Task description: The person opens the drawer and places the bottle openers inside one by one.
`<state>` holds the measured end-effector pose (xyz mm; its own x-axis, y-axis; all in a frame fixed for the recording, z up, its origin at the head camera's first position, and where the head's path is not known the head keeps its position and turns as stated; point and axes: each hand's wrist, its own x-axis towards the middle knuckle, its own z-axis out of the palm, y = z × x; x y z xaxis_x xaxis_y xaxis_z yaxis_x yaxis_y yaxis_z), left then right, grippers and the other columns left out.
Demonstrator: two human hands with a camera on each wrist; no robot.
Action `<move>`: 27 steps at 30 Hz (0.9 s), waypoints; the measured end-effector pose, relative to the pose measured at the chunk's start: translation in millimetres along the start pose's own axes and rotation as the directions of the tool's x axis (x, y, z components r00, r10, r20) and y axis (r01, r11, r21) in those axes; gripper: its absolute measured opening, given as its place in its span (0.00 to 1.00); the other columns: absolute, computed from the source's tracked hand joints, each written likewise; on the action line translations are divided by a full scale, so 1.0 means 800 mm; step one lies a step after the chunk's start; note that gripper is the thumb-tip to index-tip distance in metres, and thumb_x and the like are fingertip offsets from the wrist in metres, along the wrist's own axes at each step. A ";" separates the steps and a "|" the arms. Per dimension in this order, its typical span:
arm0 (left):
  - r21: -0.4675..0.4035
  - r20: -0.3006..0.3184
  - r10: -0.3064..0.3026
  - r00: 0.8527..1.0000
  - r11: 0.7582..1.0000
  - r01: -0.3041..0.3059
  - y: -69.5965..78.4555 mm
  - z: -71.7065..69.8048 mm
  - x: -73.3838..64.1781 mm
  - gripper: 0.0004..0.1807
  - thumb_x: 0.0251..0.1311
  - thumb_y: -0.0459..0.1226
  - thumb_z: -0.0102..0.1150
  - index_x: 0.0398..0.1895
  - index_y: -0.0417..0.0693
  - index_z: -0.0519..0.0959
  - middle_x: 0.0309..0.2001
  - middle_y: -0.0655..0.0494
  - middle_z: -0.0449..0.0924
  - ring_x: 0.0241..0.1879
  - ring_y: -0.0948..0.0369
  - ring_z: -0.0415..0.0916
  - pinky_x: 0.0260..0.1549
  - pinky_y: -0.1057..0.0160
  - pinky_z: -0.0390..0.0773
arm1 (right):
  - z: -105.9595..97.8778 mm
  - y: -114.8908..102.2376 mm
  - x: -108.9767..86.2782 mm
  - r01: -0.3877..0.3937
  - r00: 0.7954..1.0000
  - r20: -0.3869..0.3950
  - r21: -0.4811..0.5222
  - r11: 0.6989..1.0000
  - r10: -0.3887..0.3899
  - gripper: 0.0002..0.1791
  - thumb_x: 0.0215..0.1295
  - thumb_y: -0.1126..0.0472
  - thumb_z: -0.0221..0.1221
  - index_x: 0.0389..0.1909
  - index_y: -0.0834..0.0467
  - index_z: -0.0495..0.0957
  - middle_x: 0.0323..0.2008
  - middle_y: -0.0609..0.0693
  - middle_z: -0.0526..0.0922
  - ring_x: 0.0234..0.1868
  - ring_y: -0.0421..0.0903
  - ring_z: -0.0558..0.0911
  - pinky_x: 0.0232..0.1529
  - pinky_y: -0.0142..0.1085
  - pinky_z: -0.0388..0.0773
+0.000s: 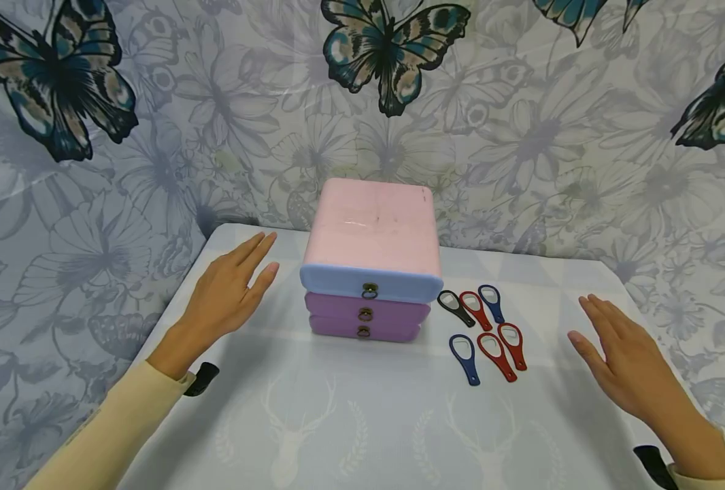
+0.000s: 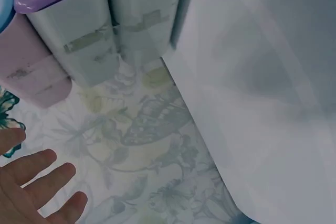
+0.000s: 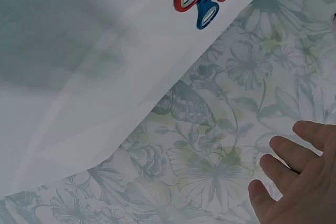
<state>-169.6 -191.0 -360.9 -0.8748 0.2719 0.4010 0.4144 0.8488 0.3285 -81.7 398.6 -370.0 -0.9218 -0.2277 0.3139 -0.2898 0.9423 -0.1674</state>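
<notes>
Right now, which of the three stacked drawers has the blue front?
The top drawer, directly under the pink lid. The middle drawer and bottom drawer both have purple fronts.

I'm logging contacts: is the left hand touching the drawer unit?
Apart: the head view shows bare tabletop between the left hand and the drawer unit.

Between two hands, a drawer unit (image 1: 371,224) stands on a table (image 1: 350,388), just right of the left hand (image 1: 230,282) and well to the left of the right hand (image 1: 632,364). Six handled tools (image 1: 482,318) lie left of the right hand, nearer the drawer unit, three in a far row and three in a near one, while a wall covering (image 1: 521,156) rises beyond both hands, behind the table
</notes>
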 end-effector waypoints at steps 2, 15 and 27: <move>-0.049 0.003 -0.013 1.000 0.999 0.013 0.003 0.001 0.003 0.31 0.78 0.54 0.40 0.79 0.57 0.57 0.76 0.47 0.61 0.69 0.40 0.66 0.65 0.37 0.65 | 0.001 -0.006 0.001 -0.003 1.000 0.012 0.002 1.000 0.003 0.36 0.76 0.53 0.54 0.78 0.61 0.54 0.73 0.69 0.60 0.74 0.70 0.57 0.74 0.63 0.44; -0.321 0.088 -0.025 0.996 0.946 0.052 0.021 0.005 0.020 0.29 0.78 0.56 0.37 0.79 0.64 0.57 0.76 0.57 0.60 0.75 0.50 0.59 0.70 0.41 0.60 | 0.018 -0.049 0.009 0.010 0.999 0.050 0.031 0.999 -0.011 0.34 0.75 0.51 0.56 0.75 0.60 0.61 0.71 0.66 0.64 0.68 0.70 0.64 0.71 0.66 0.52; -0.396 0.010 0.017 1.000 0.918 -0.011 0.032 0.009 0.032 0.28 0.78 0.52 0.41 0.78 0.61 0.61 0.72 0.54 0.68 0.55 0.51 0.80 0.50 0.46 0.79 | 0.022 -0.114 0.024 0.016 0.996 0.083 0.112 0.994 -0.025 0.29 0.74 0.49 0.57 0.72 0.54 0.67 0.65 0.60 0.72 0.64 0.62 0.71 0.56 0.65 0.71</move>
<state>-183.6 -159.3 -348.4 -0.8702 0.2908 0.3977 0.4899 0.5962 0.6360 -77.8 304.1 -365.2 -0.9325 -0.2708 0.2389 -0.3311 0.9054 -0.2658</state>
